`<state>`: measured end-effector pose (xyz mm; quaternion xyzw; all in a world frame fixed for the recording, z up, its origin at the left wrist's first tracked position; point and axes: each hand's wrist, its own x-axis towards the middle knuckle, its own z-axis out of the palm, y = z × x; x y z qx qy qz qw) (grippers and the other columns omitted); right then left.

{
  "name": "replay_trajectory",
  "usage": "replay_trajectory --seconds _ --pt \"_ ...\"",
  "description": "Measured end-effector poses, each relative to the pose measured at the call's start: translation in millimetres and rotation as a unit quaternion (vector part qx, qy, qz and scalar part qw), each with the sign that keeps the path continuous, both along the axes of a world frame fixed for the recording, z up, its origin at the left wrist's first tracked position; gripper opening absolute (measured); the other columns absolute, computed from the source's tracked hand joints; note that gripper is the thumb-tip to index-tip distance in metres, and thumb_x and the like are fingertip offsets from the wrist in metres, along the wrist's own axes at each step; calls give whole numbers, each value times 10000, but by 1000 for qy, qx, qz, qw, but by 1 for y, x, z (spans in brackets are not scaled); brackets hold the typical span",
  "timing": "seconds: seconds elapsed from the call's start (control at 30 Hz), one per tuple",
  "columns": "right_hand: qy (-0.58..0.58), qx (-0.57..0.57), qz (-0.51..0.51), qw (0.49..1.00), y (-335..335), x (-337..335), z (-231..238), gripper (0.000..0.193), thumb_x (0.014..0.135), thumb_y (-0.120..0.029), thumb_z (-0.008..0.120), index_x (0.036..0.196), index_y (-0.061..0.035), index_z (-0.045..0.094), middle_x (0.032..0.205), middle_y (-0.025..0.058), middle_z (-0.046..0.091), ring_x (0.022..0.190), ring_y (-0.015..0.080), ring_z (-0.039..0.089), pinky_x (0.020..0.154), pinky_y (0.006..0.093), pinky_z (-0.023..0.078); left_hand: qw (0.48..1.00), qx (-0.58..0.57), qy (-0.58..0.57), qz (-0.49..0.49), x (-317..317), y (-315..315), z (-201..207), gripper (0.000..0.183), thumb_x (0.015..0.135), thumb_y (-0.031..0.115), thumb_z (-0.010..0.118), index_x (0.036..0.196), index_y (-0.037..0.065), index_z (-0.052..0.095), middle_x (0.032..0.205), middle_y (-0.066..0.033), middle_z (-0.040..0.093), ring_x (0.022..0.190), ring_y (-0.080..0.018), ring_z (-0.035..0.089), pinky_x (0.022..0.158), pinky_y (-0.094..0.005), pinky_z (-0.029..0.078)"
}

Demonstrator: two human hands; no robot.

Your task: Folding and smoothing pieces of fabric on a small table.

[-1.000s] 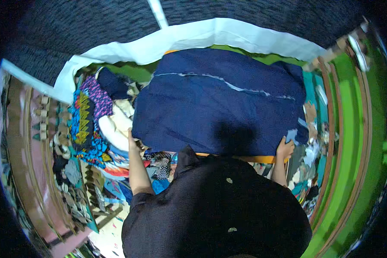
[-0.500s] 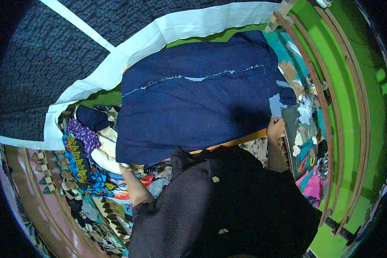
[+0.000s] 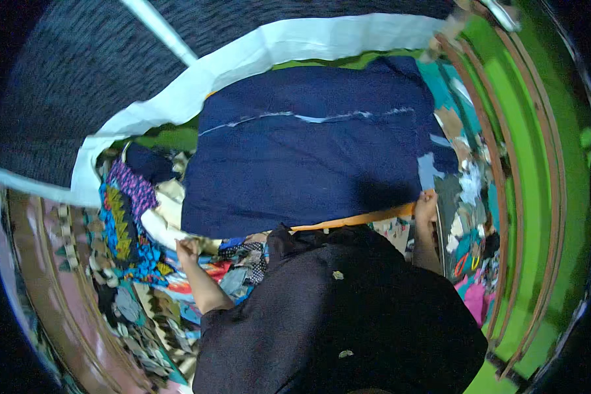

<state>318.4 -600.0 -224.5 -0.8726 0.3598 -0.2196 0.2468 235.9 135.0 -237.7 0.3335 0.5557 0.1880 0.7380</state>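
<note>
A wide navy cloth [image 3: 302, 164] lies spread out before me, with a frayed pale seam line across its far part. My left hand [image 3: 188, 248] is closed at its near left corner, beside a cream cloth [image 3: 154, 226]; blur hides the fingertips. At the near right corner my right hand [image 3: 427, 205] pinches the cloth edge, just below a light blue patch [image 3: 428, 169]. An orange strip [image 3: 354, 217] shows under the near edge of the navy cloth. My dark top covers the lower middle of the view.
Patterned fabrics [image 3: 134, 187] are heaped at the left, and scraps [image 3: 466, 217] lie along the right. Wooden rails [image 3: 492, 164] run down the right side over a green surface [image 3: 551, 197]. A white-bordered dark cloth [image 3: 111, 72] hangs across the far left.
The whole view has shifted a little and blurred. My left hand now appears slightly lower against the navy cloth's corner; my right hand stays at the right corner.
</note>
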Motion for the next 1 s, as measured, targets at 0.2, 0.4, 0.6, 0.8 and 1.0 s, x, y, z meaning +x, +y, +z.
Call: replay_trajectory --seconds 0.2,0.4,0.6,0.8,1.0 --pt "165 -60 53 983 6 6 31 171 770 -114 488 912 -43 553 826 158 596 760 312 567 678 405 408 979 -156 89 -94 7 -15 -16 773 724 723 408 1026 17 501 923 -137 569 821 -316 543 869 -530 389" --pt "198 -46 13 979 10 16 45 171 777 -134 494 925 -64 543 869 138 615 790 321 571 718 449 381 976 -84 -197 -40 53 -42 16 589 806 457 559 1217 49 453 1213 -130 499 1111 -298 467 962 -453 339" --pt "271 -151 84 947 4 41 56 239 826 -332 421 858 -101 470 715 98 575 653 315 521 713 507 291 924 380 43 -2 -18 3 32 360 853 348 544 812 -4 604 785 -105 632 746 -237 595 704 -305 451" --pt "247 -123 0 961 35 18 85 196 816 -288 456 837 -93 456 662 95 559 650 309 522 664 515 291 777 443 348 -281 20 -1 14 433 845 410 475 761 7 609 809 -205 607 750 -332 586 699 -389 426" --pt "338 -107 -54 933 21 3 82 95 795 -175 484 862 -110 500 818 104 617 761 287 587 742 538 302 973 186 -99 94 95 -14 70 144 767 25 614 894 -41 625 764 -50 633 603 -107 550 551 -207 426"
